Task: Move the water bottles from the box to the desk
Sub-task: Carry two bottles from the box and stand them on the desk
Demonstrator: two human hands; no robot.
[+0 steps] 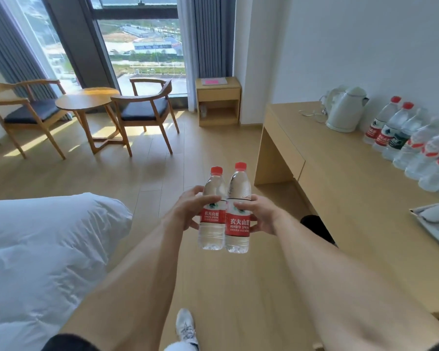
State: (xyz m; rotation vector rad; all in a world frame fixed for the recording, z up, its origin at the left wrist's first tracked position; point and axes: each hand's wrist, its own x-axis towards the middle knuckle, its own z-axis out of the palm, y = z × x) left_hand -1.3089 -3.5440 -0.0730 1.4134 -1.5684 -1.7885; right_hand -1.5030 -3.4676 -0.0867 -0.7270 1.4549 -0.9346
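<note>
Over floor: two clear plastic red-capped water bottles (224,211), upright, touching side by side
left hand (188,211): gripping left bottle
right hand (260,214): gripping right bottle

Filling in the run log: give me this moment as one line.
left hand: grips left bottle | right hand: grips right bottle | both upright, above floor | desk: bottle row, kettle

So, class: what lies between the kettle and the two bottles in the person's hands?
Head view: bare desk top, then open floor; nothing between kettle and held bottles.
</note>
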